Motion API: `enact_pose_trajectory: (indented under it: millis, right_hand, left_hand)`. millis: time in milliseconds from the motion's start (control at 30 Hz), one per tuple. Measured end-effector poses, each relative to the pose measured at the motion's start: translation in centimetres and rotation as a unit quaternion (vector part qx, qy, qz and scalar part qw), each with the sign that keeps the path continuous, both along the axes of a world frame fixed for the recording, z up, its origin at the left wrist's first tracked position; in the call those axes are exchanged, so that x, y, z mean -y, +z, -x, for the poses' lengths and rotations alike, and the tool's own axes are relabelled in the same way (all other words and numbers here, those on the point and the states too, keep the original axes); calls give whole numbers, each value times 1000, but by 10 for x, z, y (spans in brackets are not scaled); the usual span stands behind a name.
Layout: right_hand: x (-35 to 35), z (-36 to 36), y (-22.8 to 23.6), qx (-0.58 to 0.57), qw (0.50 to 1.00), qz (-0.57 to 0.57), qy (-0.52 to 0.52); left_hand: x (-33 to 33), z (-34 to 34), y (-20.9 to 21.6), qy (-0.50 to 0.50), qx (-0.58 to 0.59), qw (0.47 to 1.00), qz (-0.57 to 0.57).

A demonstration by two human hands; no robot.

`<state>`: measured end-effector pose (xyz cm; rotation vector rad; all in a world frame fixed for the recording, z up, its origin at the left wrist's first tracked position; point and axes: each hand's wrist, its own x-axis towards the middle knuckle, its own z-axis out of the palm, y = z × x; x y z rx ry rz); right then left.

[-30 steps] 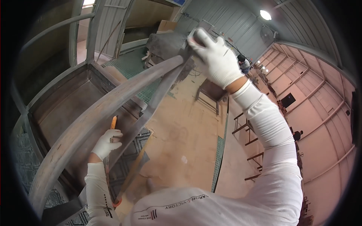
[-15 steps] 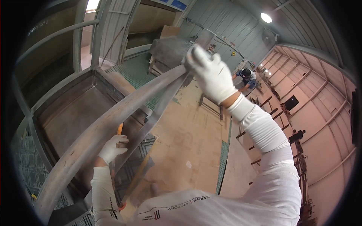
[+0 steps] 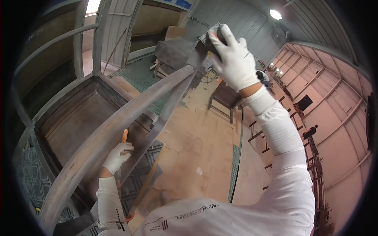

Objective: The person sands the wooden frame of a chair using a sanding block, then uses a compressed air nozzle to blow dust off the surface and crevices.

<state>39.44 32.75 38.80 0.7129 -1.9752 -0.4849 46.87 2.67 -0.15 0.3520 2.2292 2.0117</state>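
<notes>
My right hand (image 3: 237, 59), in a white glove, is closed around a dark grey pad (image 3: 215, 33) that looks like a sanding pad. It is raised at the far end of the wooden frame, by the upright post (image 3: 197, 56). My left hand (image 3: 116, 158), also gloved in white, is closed on a slim orange-handled tool (image 3: 125, 135) with a dark tip; its exact kind is unclear. A thick curved wooden rail (image 3: 118, 118), dusted grey, runs between my hands. Below it lies the frame's brown recessed panel (image 3: 80, 118).
Cardboard sheeting (image 3: 193, 157) covers the floor. A small dark wooden stool (image 3: 224, 98) stands beyond the frame. Another person (image 3: 263, 78) is farther back, mostly behind my right wrist. A wrapped grey bundle (image 3: 173, 53) sits at the back. Wooden pieces (image 3: 311, 149) line the right wall.
My right hand has lifted up and to the right with the grey pad, off the rail's far end. My left hand has hardly moved. The other person is now mostly covered.
</notes>
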Motion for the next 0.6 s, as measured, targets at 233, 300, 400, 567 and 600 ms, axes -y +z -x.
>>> enact_pose_trajectory:
  millis: [233,300,400,567,600]
  right_hand:
    - [7,7,13,51,998,-28,10]
    - [6,13,-2,-2,1000,-25,4]
    - [-5,19,-41,69,992,-98,26]
    - [12,11,-6,35,999,-26,0]
    - [13,11,-19,37,998,-43,-6]
  left_hand:
    - [-10,-9,25,139,39,979,-143]
    - [-8,-6,25,178,59,967,-174]
    - [-4,0,19,223,76,940,-247]
    - [9,-1,32,207,44,912,-352]
    - [11,-1,30,204,42,912,-353]
